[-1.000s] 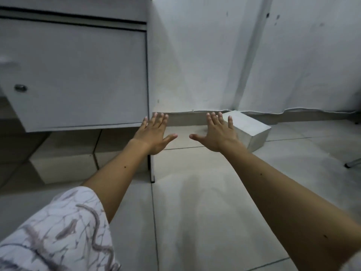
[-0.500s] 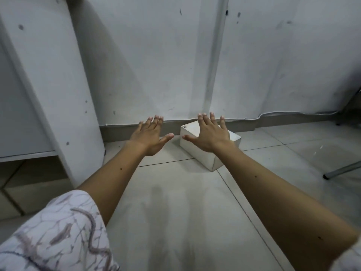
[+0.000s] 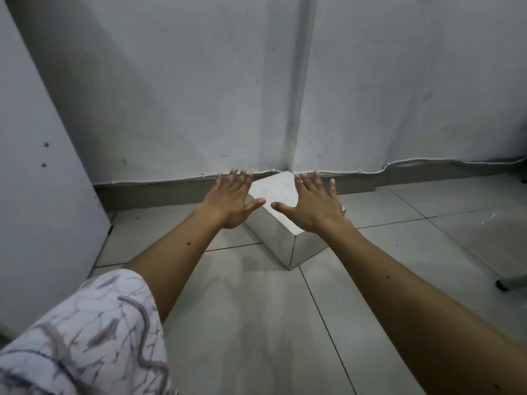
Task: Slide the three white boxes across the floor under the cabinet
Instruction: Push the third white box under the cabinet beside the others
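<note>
Since the earlier frame, both hands have been brought over the white box (image 3: 273,195), and the cabinet side (image 3: 42,195) is now seen only at the left edge. Left hand (image 3: 232,199) and right hand (image 3: 313,206) are held with fingers straight and spread; contact with the box cannot be told. On the tiled floor (image 3: 256,323), near the wall's baseboard (image 3: 171,192), the box is set diagonally, one corner pointing near, its long axis running from near right to far left.

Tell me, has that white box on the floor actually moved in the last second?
Cannot tell. The camera swung right; the white box sits by the baseboard throughout, and neither hand visibly pushes it.
</note>
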